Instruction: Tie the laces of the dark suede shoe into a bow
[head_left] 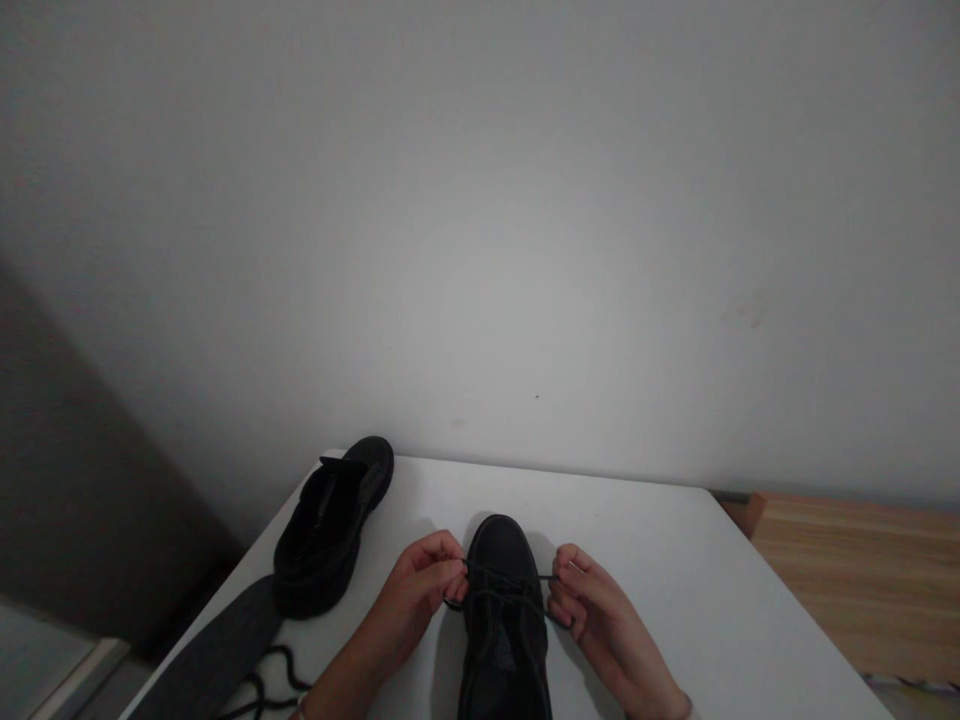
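Observation:
A black shoe [501, 545] stands on the white table with its toe pointing away from me. Its dark shoelace [511, 600] runs across the front of the shoe and out to both sides. On the left of the shoe, my left hand [431, 575] is closed, pinching the lace between thumb and fingers. To the right, my right hand [589, 595] is closed on the lace too, with a strand stretched toward the shoe. The heel end of the shoe is cut off by the bottom edge of the view.
A second black shoe [330, 540], its tongue raised, sits at the table's left edge. Near it lie a dark grey insole [225, 645] and a loose black lace [281, 665]. The white table [645, 510] meets a pale wall [525, 250]. Wooden furniture [855, 580] stands at right.

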